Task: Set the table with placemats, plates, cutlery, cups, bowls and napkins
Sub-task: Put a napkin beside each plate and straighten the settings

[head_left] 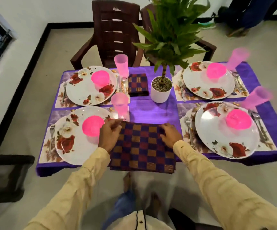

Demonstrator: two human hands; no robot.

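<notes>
Both hands are on the checked napkin [142,146], which lies at the near edge of the table [151,110] between the near-left plate [78,153] and the near-right plate [214,130]. The left hand [109,134] pinches its far left corner, while the right hand [171,135] curls its fingers onto the far right corner. A second folded napkin [138,84] sits beside the potted plant [161,90].

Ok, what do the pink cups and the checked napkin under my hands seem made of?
Pink cups: likely frosted translucent plastic, since the table shows through. Checked napkin: woven cloth, matte, with thread lines in its squares and soft layered edges.
</notes>
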